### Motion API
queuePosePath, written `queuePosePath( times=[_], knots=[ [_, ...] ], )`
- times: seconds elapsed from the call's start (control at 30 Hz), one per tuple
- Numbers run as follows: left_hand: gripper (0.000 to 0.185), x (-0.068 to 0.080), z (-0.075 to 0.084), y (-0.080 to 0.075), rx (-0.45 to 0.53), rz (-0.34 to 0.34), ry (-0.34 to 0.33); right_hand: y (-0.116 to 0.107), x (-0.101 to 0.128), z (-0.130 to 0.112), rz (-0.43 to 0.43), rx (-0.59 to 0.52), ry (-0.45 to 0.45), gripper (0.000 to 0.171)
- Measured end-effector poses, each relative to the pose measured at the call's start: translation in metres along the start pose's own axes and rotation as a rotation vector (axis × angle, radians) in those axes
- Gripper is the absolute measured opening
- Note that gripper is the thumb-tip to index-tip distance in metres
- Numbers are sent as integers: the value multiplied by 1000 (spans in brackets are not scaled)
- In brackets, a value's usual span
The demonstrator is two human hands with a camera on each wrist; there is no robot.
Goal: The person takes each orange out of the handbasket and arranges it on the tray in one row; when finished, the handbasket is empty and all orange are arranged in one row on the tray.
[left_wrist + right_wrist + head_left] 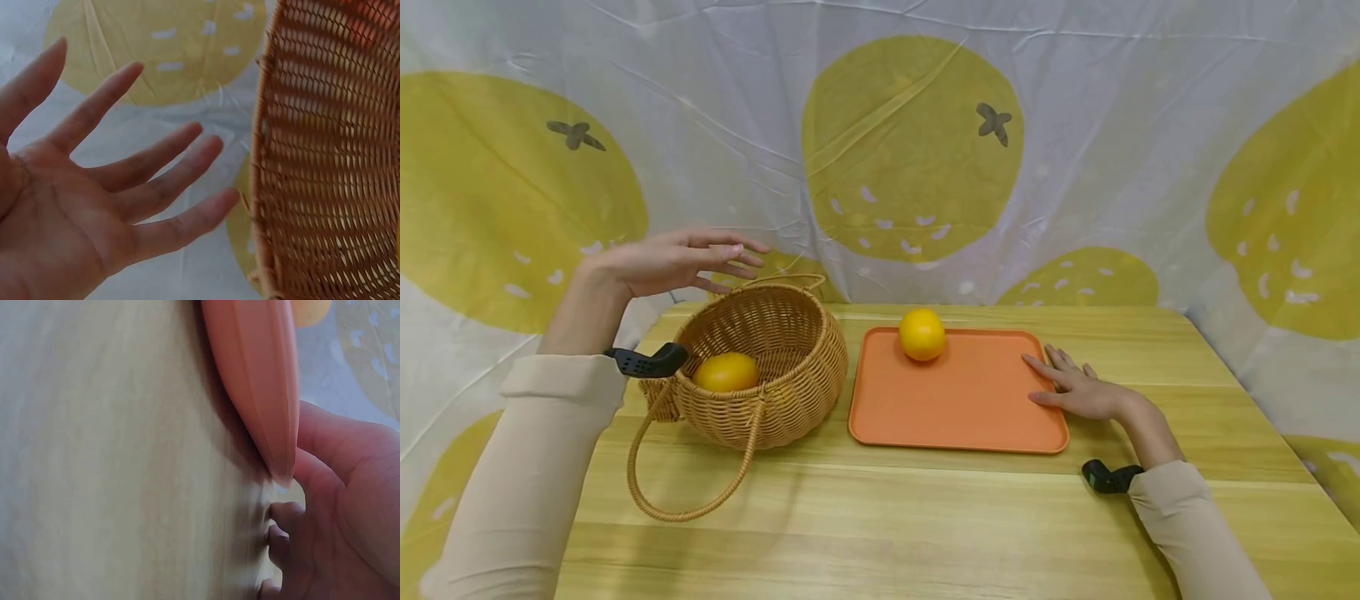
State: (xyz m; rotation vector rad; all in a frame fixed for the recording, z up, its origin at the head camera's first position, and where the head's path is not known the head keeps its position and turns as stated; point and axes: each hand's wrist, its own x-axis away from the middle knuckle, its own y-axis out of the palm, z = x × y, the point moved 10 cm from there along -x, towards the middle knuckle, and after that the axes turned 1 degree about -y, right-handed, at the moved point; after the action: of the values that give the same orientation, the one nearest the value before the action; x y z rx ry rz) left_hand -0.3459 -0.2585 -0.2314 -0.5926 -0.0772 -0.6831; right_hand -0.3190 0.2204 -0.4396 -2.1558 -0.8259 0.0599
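My left hand (677, 258) is raised over the back left of a round wicker basket (805, 392), its fingers spread and holding nothing. In the left wrist view, the fingertips are close beside the basket's woven rim (257, 156). Inside the basket lies a rounded orange-yellow fruit (727, 372). My right hand (1086, 393) is at the right edge of a flat orange tray (955, 408), thumb and index finger extended over its rim. The right wrist view shows the other fingertips down near the tabletop, beside the tray's corner (275, 437). An orange (922, 334) sits at the tray's far edge.
One basket handle (688, 515) hangs down in front onto the wooden table (880, 517); another handle (808, 277) stands at the back rim. A curtain (1097, 167) with yellow fruit prints hangs behind the table. Black wrist cameras (651, 362) are worn on both wrists.
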Motion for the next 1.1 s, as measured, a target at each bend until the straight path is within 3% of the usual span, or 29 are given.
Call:
queuePosePath(
  times=[0.23, 0.53, 0.9, 1.1],
  knots=[
    [44, -4, -38, 14, -6, -132, -142, 0, 1, 1, -11, 38, 48, 81],
    [47, -16, -63, 40, -86, -351, -294, 0, 1, 2, -8, 41, 47, 80],
    [33, -30, -84, 56, -114, -406, -465, 0, 0, 1, -11, 29, 43, 80],
    [40, -29, -90, 64, -119, -486, -463, 0, 0, 0, -11, 31, 38, 82]
  ],
)
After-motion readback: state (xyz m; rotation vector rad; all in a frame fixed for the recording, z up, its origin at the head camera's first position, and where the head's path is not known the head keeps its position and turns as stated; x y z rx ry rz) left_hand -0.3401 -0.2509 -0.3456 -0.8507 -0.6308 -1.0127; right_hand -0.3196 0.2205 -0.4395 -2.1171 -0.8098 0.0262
